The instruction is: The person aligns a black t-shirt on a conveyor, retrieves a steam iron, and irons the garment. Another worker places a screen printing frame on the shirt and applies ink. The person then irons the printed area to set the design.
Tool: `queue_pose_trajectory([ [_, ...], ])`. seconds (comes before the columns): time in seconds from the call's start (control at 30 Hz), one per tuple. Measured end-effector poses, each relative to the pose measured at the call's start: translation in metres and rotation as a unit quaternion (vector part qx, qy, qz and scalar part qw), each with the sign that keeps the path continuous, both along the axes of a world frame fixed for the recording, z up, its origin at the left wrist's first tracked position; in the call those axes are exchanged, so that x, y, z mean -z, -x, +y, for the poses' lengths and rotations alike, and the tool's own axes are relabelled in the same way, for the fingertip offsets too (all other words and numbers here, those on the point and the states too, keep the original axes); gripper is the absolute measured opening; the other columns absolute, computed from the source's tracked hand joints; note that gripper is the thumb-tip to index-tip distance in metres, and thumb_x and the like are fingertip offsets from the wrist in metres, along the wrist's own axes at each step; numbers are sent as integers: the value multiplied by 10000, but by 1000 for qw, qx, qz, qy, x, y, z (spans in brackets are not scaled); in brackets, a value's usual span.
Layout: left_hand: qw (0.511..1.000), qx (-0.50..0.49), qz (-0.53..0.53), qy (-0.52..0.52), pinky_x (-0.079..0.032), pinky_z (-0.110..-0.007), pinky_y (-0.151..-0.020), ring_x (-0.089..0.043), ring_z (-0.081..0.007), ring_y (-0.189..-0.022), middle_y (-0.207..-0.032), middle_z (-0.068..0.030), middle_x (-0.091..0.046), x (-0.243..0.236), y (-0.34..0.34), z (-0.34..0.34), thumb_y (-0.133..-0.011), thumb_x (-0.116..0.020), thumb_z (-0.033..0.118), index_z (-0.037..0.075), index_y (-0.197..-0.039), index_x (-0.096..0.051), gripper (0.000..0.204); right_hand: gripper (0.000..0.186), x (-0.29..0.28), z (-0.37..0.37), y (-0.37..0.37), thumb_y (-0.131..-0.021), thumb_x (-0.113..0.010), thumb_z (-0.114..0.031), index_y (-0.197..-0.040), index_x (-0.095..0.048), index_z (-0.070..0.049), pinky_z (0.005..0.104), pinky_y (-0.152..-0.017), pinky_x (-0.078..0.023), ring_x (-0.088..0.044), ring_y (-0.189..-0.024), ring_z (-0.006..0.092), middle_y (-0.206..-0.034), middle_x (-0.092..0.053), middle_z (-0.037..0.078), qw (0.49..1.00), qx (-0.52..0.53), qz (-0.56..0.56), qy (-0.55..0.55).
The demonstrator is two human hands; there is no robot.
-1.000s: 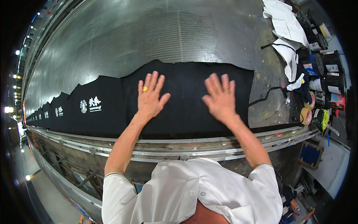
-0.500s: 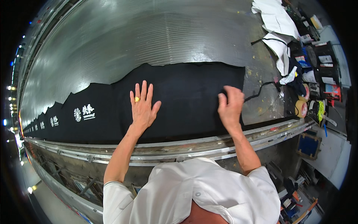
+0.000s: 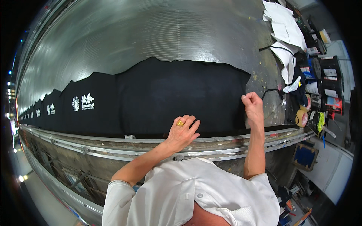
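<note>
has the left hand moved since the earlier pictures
Yes: the left hand has moved rightward and toward the person, closer to the metal rail.

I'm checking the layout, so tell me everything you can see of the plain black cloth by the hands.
The plain black cloth looks like matte fabric, unprinted, spread mostly flat on a shiny grey table. Its far edge is wavy. Its left side meets a printed black cloth. The left hand is at its near edge; the right hand seems to pinch its right edge.

hands (image 3: 182, 132): 2 | gold ring (image 3: 180, 123): 1 | tape rolls (image 3: 300, 117): 2 | blank black panel (image 3: 181, 90): 1
</note>
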State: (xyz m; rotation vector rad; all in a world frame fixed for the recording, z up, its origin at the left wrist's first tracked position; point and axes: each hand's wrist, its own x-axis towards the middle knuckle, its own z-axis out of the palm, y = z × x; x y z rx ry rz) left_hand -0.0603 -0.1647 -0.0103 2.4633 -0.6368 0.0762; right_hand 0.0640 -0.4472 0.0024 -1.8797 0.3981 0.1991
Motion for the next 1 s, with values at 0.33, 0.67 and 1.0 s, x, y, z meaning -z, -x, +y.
queue_pose_trajectory([
  [0.33,993,-28,-51,103,-450,-358,-726,-592,-241,-855,-908,-59,-591,17,4,-3,-711,-772,60,46,-980,-657,294,144,-57,34,-15,-959,-636,-159,-871,-548,-88,191,-585,-416,-506,-639,36,-736,-554,-45,950,45,-112,-289],
  [0.67,973,-35,-25,226,-441,-370,-669,-557,-273,-741,-861,-104,-587,-23,12,5,-743,-671,-68,7,-929,-577,221,114,-62,21,-17,-977,-607,-149,-919,-575,-56,224,-688,-497,-600,-727,75,-823,-634,6,935,102,-150,-304],
  [1.0,996,52,53,58,-423,-366,-732,-532,-245,-766,-842,-85,-544,2,14,-10,-707,-630,-55,32,-908,-570,227,164,6,-20,5,-940,-641,-106,-842,-515,-67,229,-613,-387,-422,-663,51,-741,-469,-36,982,71,-162,66],
])
